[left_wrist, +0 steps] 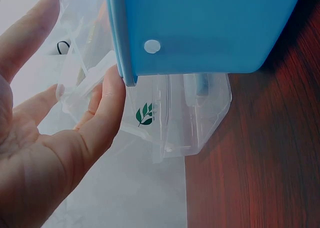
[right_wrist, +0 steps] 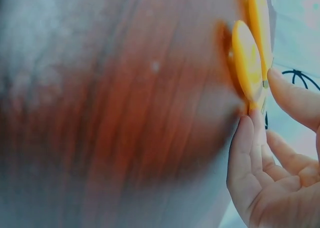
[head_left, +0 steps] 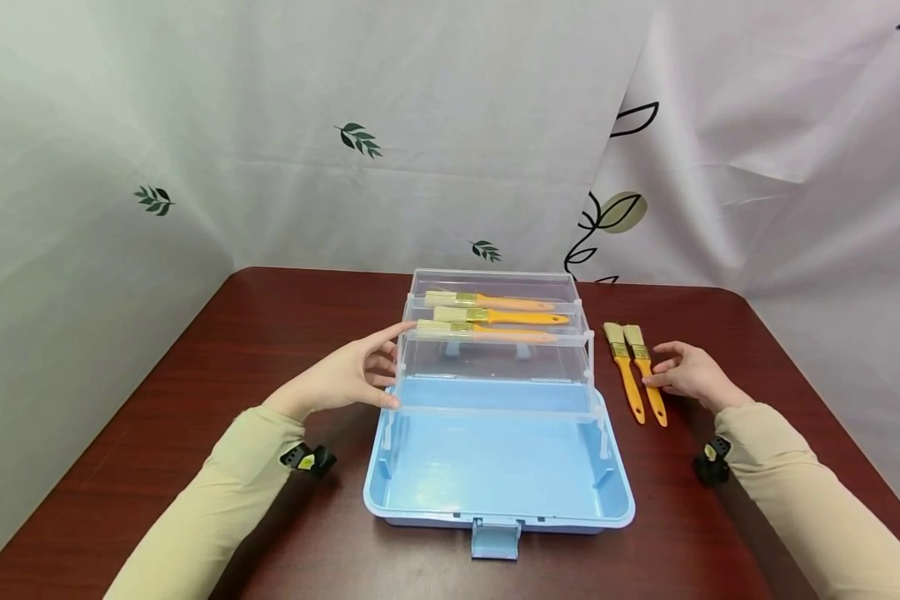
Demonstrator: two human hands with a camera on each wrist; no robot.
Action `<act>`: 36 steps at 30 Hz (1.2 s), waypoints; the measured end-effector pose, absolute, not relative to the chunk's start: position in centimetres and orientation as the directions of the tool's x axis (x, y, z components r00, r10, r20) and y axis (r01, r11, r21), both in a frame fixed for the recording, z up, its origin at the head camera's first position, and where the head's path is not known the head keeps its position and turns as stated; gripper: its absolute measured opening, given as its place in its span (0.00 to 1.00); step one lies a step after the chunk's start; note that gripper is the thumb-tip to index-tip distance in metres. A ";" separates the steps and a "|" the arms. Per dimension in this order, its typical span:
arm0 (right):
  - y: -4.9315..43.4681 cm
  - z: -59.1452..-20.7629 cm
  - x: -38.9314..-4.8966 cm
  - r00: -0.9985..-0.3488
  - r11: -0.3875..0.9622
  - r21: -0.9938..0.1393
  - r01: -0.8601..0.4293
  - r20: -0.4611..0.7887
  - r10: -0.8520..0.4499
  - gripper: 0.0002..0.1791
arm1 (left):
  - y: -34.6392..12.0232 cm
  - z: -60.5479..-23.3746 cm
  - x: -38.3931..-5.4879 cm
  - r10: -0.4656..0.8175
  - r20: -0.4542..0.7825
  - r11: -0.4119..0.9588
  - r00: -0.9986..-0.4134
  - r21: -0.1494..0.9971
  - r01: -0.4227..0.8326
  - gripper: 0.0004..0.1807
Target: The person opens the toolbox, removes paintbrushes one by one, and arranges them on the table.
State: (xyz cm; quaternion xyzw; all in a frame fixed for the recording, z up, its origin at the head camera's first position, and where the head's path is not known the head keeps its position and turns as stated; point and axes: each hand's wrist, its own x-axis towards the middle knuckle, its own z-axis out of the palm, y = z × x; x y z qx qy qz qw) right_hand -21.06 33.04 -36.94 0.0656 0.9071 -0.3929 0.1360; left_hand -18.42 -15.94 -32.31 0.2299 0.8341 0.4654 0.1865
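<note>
A light-blue case [head_left: 495, 467] stands unfolded, its clear stepped trays [head_left: 495, 357] raised at the back. Three paintbrushes with yellow handles lie across the trays: a rear paintbrush [head_left: 513, 302], a middle paintbrush [head_left: 525, 317] and a front paintbrush [head_left: 510, 335]. My left hand [head_left: 345, 375] rests with spread fingers against the left side of the trays; its thumb [left_wrist: 114, 88] touches near the blue rim. Right of the case, two more paintbrushes lie side by side. My right hand [head_left: 690, 375] pinches the handle of the right paintbrush [head_left: 656, 404], beside the left paintbrush [head_left: 628, 385].
The dark red wooden table [head_left: 285, 317] extends around the case. A latch [head_left: 495, 540] hangs at the case's front. White cloth with leaf prints [head_left: 450, 125] hangs behind the table. Each wrist carries a small black camera.
</note>
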 end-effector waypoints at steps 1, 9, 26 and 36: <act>33.1 -36.9 -21.0 -0.956 0.686 -0.693 0.224 -0.293 0.016 0.43 | -15.9 -32.3 -18.4 0.557 -0.097 0.462 -0.825 0.862 0.211 0.57; 33.3 -36.4 -20.7 -0.975 0.695 -0.702 0.153 -0.223 -0.011 0.41 | -15.9 -32.3 -18.4 0.557 -0.095 0.463 -0.825 0.861 0.213 0.57; 32.7 -35.0 -19.8 -0.976 0.504 -0.860 0.083 -0.172 -0.132 0.39 | -15.9 -32.2 -18.3 0.544 -0.102 0.484 -0.833 0.849 0.212 0.57; 30.8 -32.6 -19.4 -0.976 0.446 -0.895 0.013 -0.109 -0.190 0.24 | -15.9 -32.1 -18.3 0.547 -0.104 0.477 -0.831 0.854 0.208 0.57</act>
